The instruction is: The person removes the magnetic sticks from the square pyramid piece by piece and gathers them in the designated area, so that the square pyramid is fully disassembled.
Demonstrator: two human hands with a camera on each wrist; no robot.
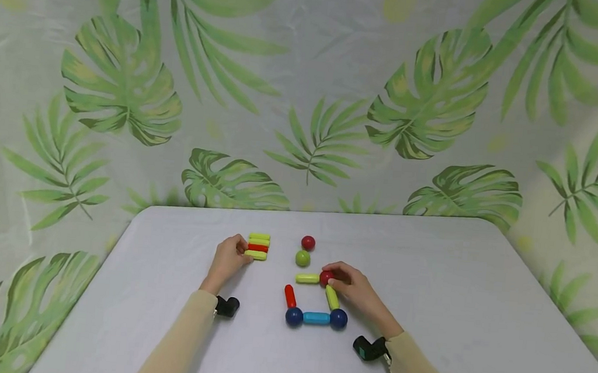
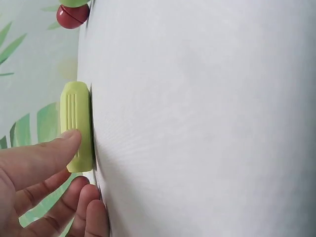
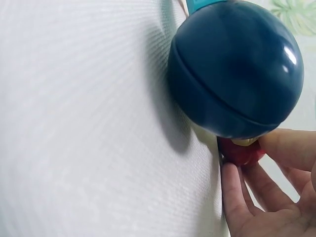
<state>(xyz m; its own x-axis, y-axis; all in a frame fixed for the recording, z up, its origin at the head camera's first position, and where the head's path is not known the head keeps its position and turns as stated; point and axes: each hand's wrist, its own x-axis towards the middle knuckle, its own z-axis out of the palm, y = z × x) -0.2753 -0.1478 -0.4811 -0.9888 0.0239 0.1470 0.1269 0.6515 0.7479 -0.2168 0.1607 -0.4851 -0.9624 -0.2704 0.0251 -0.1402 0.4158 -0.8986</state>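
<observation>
My left hand (image 1: 228, 257) is at the left ends of a row of short rods. Its thumb lies on the nearest yellow-green rod (image 2: 76, 113), and its other fingers curl behind it in the left wrist view. A red rod (image 1: 258, 248) and more yellow-green rods (image 1: 260, 237) lie just beyond. My right hand (image 1: 355, 286) grips a red ball (image 1: 326, 278) between thumb and fingers. That ball joins a yellow-green rod (image 1: 307, 278) pointing left and another yellow-green rod (image 1: 332, 298) leading to a blue ball (image 1: 338, 319). In the right wrist view this blue ball partly hides the red one.
A light blue rod (image 1: 316, 318) links the right blue ball to a second blue ball (image 1: 294, 316), from which a red rod (image 1: 290, 296) points away. A loose green ball (image 1: 302, 258) and red ball (image 1: 308, 243) stand farther back on the white table (image 1: 430, 267).
</observation>
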